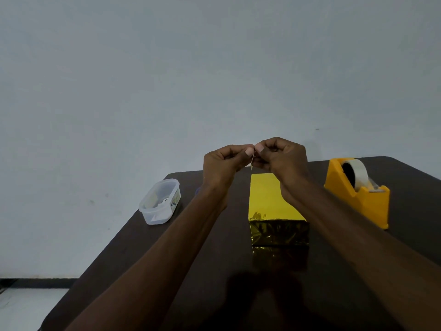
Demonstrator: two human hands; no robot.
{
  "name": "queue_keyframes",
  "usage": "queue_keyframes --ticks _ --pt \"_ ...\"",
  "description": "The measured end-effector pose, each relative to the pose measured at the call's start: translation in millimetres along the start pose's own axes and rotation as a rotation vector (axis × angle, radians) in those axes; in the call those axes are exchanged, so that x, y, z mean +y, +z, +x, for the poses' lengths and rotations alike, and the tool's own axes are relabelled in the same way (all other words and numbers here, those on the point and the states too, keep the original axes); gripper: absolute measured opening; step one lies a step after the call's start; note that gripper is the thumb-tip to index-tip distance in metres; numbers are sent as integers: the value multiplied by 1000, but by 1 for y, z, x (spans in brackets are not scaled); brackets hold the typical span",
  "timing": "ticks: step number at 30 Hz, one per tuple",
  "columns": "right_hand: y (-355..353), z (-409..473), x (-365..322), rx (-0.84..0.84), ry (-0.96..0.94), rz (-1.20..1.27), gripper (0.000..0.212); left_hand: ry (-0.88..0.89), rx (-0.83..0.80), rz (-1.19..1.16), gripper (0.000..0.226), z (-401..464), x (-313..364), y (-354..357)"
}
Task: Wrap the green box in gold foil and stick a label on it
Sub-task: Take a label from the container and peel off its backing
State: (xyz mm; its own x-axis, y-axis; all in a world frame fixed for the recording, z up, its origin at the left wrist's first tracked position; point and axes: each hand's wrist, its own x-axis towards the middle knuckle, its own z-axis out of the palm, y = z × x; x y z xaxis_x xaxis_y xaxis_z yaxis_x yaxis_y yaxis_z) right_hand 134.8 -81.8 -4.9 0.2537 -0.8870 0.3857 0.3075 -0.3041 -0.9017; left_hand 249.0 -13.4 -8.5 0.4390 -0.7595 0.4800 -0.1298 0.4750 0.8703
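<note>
A box wrapped in gold foil (269, 201) lies lengthwise on the dark table (191, 271), its crinkled folded end facing me. No green shows on it. Above its far end, my left hand (223, 163) and my right hand (281, 158) meet, both pinching a small thin white label (253, 156) seen edge-on between thumbs and fingertips. Both hands are raised off the box, and my right forearm crosses over its right side.
A clear plastic tub (160, 201) holding small paper pieces sits at the table's left edge. An orange tape dispenser (358, 194) with a roll of tape stands at the right. A pale wall rises behind the table; floor shows at the lower left.
</note>
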Motion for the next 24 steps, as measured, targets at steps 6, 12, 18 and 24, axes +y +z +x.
queue_keyframes --ticks 6,12,18,24 --pt "-5 -1 -5 -15 -33 -49 4 -32 -41 -25 23 2 0 0" --pt "-11 -1 -7 -18 -45 -64 2 -100 -37 -10 19 12 7 7" --pt "-18 1 -12 0 -33 -94 2 -64 -67 45 20 13 11 11" --pt "-21 4 -12 17 -21 -93 5 -48 -75 61 16 13 13 16"
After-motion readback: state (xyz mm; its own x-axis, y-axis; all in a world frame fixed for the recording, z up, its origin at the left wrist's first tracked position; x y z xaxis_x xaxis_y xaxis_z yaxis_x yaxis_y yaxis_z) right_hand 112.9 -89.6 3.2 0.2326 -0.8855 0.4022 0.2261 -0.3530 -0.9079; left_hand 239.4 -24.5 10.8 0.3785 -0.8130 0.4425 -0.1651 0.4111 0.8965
